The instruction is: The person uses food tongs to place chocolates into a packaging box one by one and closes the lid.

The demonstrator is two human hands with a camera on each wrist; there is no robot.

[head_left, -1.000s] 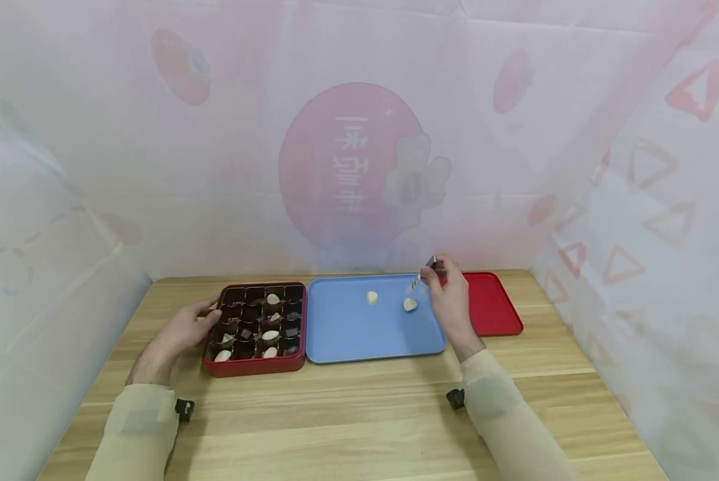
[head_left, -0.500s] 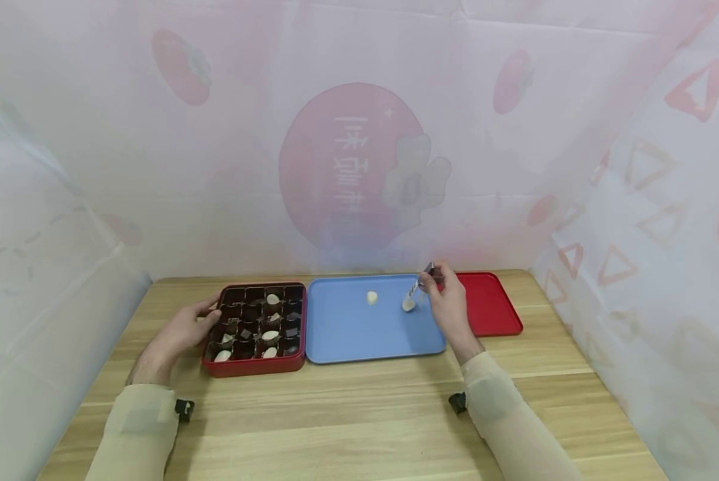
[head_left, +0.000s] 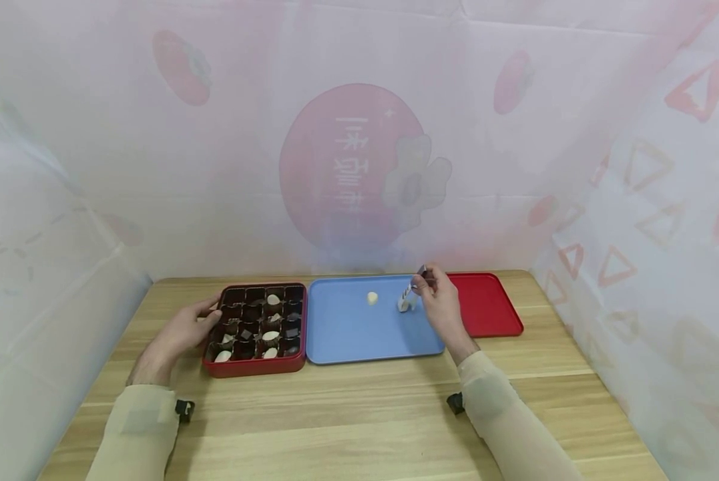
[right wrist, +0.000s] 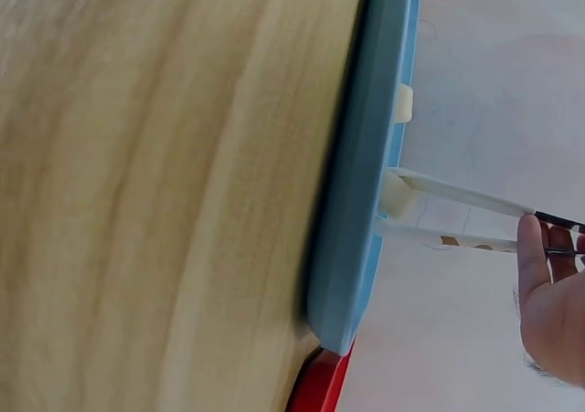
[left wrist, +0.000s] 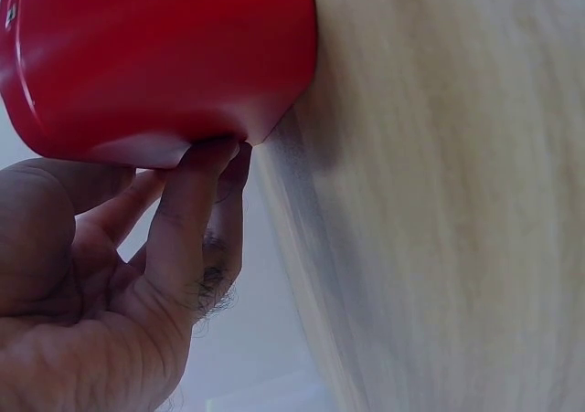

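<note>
My right hand (head_left: 443,304) holds a pair of tongs (right wrist: 475,200) with pale, brown-marked arms and dark upper ends. Their tips stand on either side of a white chocolate (right wrist: 396,195) low over the blue tray (head_left: 359,341); whether both tips touch it I cannot tell. A second white chocolate (head_left: 372,298) lies on the tray, left of the tongs. My left hand (head_left: 181,331) rests at the left side of a red box (head_left: 257,366). In the left wrist view its extended fingertips touch the wall of the box.
Inside the box a dark divided insert (head_left: 254,294) holds white and dark chocolates in several compartments. A red tray (head_left: 494,307) lies right of the blue one, partly behind my right hand. Printed white sheets (head_left: 227,167) hang behind and at both sides of the wooden table (head_left: 335,414).
My right hand has moved slightly left and down, bringing the tongs' tips from above the right-hand white chocolate to either side of it. My left hand and the box have stayed put.
</note>
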